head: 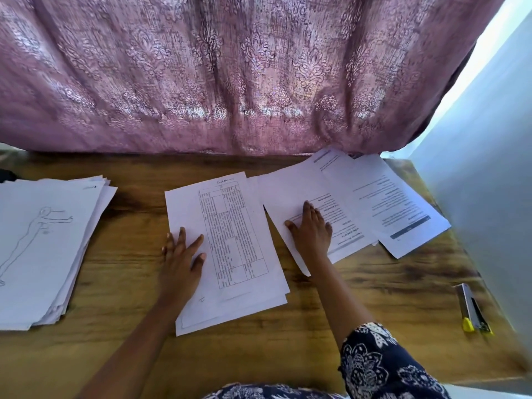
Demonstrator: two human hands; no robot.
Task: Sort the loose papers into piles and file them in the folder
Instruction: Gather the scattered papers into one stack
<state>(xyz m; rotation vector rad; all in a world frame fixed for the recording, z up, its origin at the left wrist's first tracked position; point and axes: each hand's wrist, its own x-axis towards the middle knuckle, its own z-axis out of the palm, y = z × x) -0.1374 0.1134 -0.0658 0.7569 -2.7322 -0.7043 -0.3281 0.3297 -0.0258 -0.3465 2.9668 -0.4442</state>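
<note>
A small pile of papers [230, 254] lies in the middle of the wooden table [129, 269]; its top sheet carries a printed table. My left hand [181, 254] rests flat on this pile's left edge, fingers spread. To the right, several loose printed sheets [368, 203] are fanned out, overlapping. My right hand [312, 228] lies palm down on a blank white sheet [285, 203] at the left of that spread. A thick stack of papers [43, 249] sits at the far left, topped by a pencil sketch of a figure. No folder is in sight.
A pink patterned curtain [230, 76] hangs along the table's far edge. A stapler [472, 309] with yellow tips lies near the right edge. A pale wall [489, 197] borders the table on the right. A dark object [7, 175] peeks in at the far left.
</note>
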